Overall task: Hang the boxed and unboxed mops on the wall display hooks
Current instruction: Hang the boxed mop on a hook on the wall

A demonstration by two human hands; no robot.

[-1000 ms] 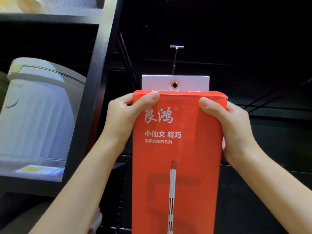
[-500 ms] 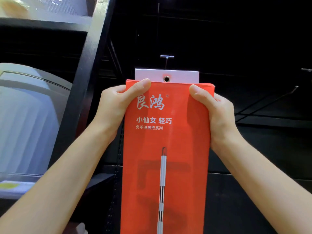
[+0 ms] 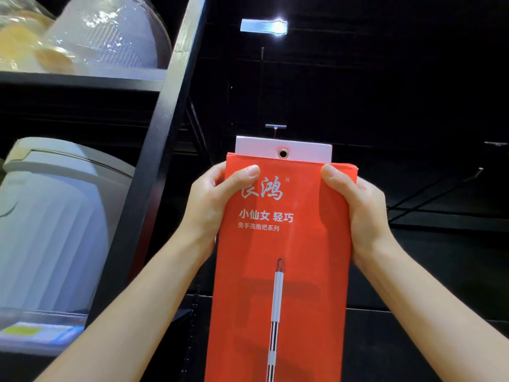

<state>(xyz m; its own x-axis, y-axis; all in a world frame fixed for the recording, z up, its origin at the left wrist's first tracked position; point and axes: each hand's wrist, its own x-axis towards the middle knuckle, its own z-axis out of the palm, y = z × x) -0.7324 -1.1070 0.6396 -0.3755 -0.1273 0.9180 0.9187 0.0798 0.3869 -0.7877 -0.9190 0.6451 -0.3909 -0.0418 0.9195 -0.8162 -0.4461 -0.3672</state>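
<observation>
You are holding the red mop box (image 3: 281,271) upright in front of you, raised toward the dark wall display. Your left hand (image 3: 212,205) is gripping the box's upper left edge, the thumb lying across the front face just above the white brand lettering and the fingers wrapping round behind. Your right hand (image 3: 358,210) is gripping the upper right edge in the same way, thumb on the front, fingers curled out of sight at the back. The box is sitting squarely between your two hands, its lower part running down out of view between your forearms.

A white hang tab (image 3: 283,147) is sticking up from the top of the box, above both thumbs, with a metal-ringed hole (image 3: 282,153) in its middle. The display hook (image 3: 275,128) is showing directly above the tab, its flat tip just over the tab's top edge; whether it is touching the tab you cannot tell. To your left, a black shelf frame (image 3: 154,166) is holding pale plastic bins (image 3: 55,216).
</observation>
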